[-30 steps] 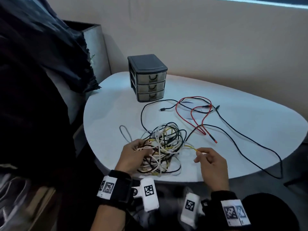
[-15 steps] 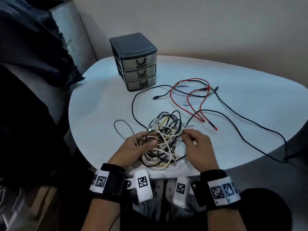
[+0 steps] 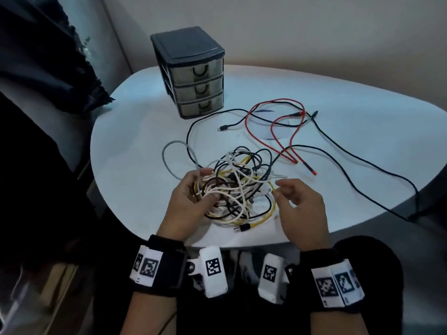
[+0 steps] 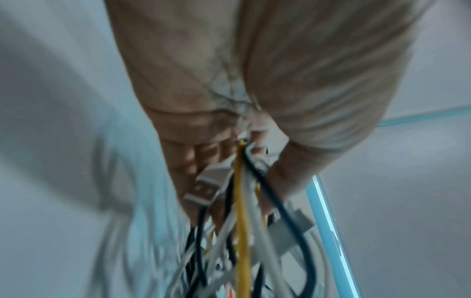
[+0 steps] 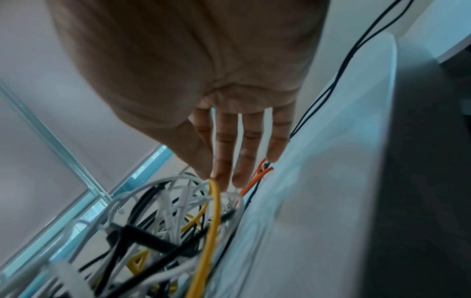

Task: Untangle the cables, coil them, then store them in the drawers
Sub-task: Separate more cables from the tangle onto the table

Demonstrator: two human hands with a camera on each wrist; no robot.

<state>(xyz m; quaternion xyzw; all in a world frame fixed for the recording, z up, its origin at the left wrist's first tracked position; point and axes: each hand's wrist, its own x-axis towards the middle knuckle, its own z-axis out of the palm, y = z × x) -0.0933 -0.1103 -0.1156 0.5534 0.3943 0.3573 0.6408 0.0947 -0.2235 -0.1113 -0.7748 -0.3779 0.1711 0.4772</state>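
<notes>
A tangle of white, black and yellow cables (image 3: 238, 187) lies near the front edge of the white table (image 3: 135, 146). My left hand (image 3: 208, 184) grips the tangle's left side, fingers curled round several strands (image 4: 242, 201); a grey USB plug (image 4: 203, 189) lies against the palm. On the tangle's right side my right hand (image 3: 277, 189) pinches a yellow cable (image 5: 213, 201) between thumb and forefinger. A red cable (image 3: 272, 131) and a long black cable (image 3: 362, 165) lie loose farther back. The three-drawer unit (image 3: 193, 76) stands at the back left with all drawers closed.
A grey cable loop (image 3: 173, 153) sticks out left of the tangle. A black plug (image 3: 244, 228) lies near the table's front edge. The long black cable drops over the right edge. A dark cloth (image 3: 48, 56) hangs to the left of the table.
My right hand moved left from a stretched yellow strand into the tangle and now holds the yellow cable at its right side. The left hand kept its grip. The head view shifted closer.
</notes>
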